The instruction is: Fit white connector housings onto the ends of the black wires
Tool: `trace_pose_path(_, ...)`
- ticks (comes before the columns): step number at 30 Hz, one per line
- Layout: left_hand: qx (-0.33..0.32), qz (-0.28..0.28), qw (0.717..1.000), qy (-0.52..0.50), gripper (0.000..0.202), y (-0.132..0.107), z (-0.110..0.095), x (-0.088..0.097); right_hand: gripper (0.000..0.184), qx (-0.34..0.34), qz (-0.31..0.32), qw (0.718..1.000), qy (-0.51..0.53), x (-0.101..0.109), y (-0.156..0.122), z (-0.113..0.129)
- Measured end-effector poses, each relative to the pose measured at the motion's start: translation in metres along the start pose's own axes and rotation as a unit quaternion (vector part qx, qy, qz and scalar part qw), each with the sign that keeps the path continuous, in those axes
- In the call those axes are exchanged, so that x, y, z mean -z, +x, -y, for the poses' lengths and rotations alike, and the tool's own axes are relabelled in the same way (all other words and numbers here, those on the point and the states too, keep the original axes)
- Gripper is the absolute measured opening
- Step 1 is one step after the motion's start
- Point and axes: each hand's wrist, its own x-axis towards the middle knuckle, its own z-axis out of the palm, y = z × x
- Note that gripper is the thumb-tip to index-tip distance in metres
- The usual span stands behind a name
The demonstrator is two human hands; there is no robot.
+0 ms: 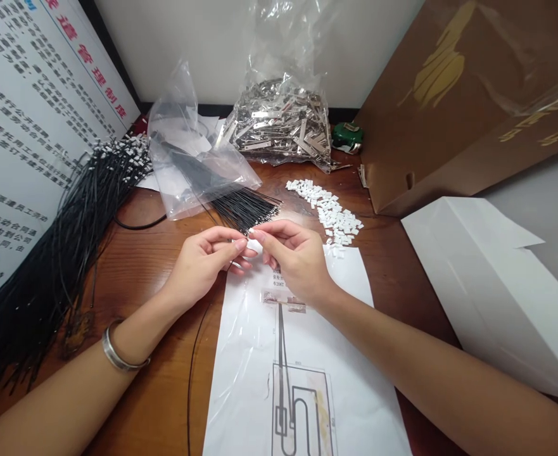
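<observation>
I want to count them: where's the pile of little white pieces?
In the head view, the white pile lies on the table, right of centre, beyond the right hand and between the central black wires and the brown box.

And here's the back wall (202, 50), plain and pale, a dark strip (345, 115) running along its foot. Over on the left, a big white notice board (26, 126) leans in, black Chinese print under a red heading, dark frame at its edge. Below it all spreads the counter (136, 259), reddish-brown wood, swirling grain, light glinting softly off its polish.
</observation>
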Motion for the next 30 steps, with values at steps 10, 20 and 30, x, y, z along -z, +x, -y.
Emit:
trace_pose_path(10, 0.005, -0.012, 1.0, 0.021, 0.028, -0.001, -0.0009, -0.0032, 0.013, 0.009, 0.023, 1.0, 0.009, -0.0017, 0.0011, 0.0037)
trace_pose_path(20, 0.004, 0.008, 0.999, 0.05, 0.031, 0.0009, -0.0034, -0.0032, 0.02, 0.005, 0.017, 1.0, 0.014, -0.0006, 0.0012, 0.0026)
trace_pose_path(30, -0.003, 0.022, 0.999, 0.044, 0.025, 0.0018, -0.0011, -0.0017, 0.029, -0.018, 0.031, 0.997, 0.063, 0.0016, 0.0023, 0.002)
